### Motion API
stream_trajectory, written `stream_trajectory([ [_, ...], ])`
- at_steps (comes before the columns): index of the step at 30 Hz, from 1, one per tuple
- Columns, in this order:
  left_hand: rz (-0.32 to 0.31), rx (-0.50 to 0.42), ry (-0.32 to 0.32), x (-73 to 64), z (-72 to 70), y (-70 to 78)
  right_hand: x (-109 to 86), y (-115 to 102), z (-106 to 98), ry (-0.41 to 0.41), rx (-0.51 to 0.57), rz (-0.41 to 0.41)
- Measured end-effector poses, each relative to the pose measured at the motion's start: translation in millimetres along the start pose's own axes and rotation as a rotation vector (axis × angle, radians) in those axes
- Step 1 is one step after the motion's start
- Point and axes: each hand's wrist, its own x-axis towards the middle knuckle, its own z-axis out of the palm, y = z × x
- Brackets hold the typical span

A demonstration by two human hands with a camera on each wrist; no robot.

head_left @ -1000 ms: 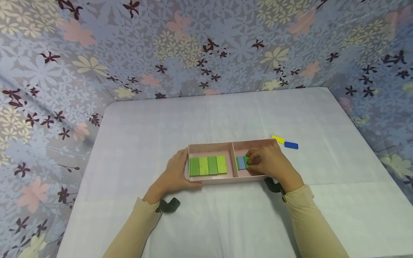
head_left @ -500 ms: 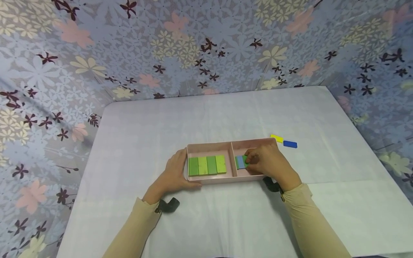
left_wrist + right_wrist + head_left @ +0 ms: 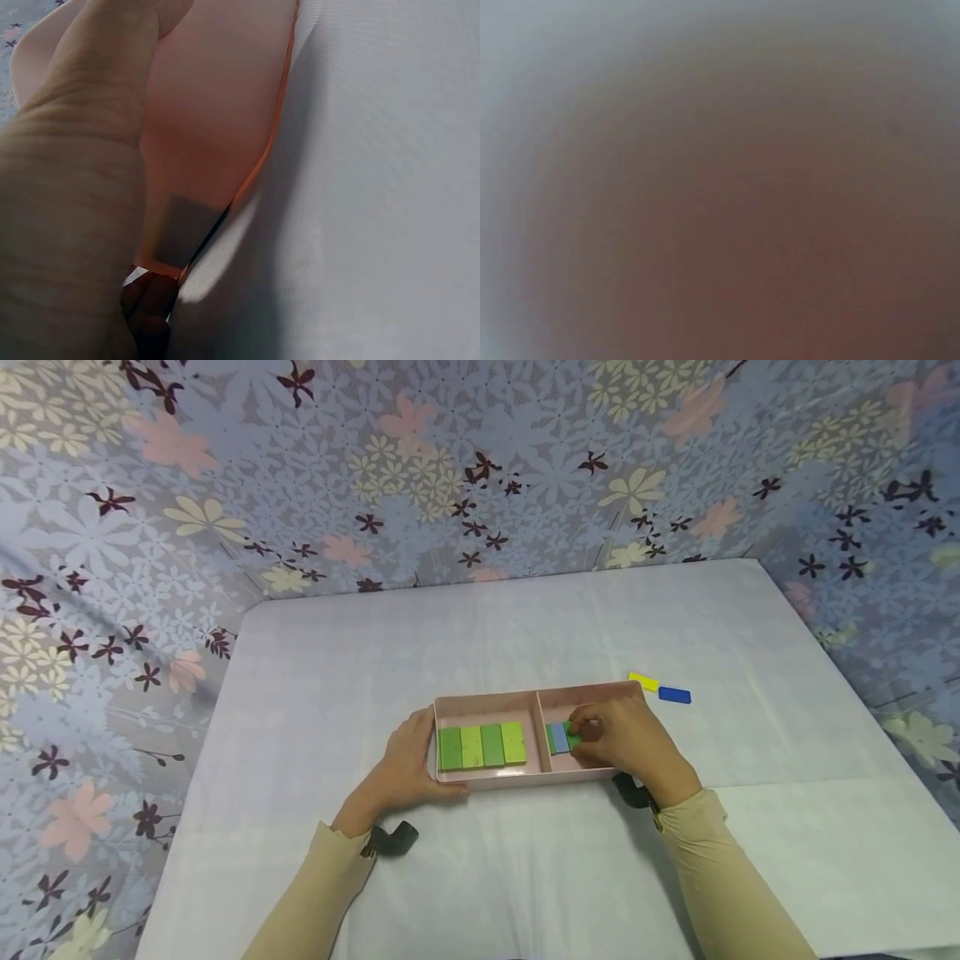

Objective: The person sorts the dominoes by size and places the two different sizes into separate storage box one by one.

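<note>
A pink two-compartment box (image 3: 487, 781) lies on the white-covered table. My left hand (image 3: 408, 760) grips its left end, with the thumb along the front wall and the fingers at the side; the left wrist view shows the thumb (image 3: 82, 165) against the pink wall. Inside the right compartment, my right hand (image 3: 626, 735) pinches a green block (image 3: 573, 739) beside a light blue block (image 3: 559, 737). A narrow green edge shows left of the blue one. Several green and yellow-green blocks (image 3: 492, 745) sit in a row in the left compartment. The right wrist view is blurred.
Behind the box's far right corner, a yellow block (image 3: 644, 682) and a dark blue block (image 3: 675, 695) lie on the table (image 3: 450, 643). A divider (image 3: 543, 731) separates the two compartments. Floral-patterned cloth (image 3: 480, 468) stands behind and along the sides.
</note>
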Motion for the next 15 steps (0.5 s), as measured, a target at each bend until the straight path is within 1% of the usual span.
stream_trajectory([
  [4,0.002,0.004,-0.003,0.5,-1.2,-1.2,2.6,1,1,0.03,0.018,-0.036],
  [6,0.003,0.004,-0.003,0.6,-0.9,-1.8,3.2,2,1,0.062,0.021,-0.047],
  [9,0.001,0.001,-0.01,1.0,-0.1,-2.1,0.0,1,0,0.16,-0.012,-0.038],
  [13,0.003,-0.002,-0.019,1.4,0.7,-1.7,-7.9,3,-3,0.333,-0.088,-0.019],
  [15,0.0,-0.002,-0.017,0.9,0.2,-1.5,-11.0,4,-5,0.397,-0.102,-0.014],
])
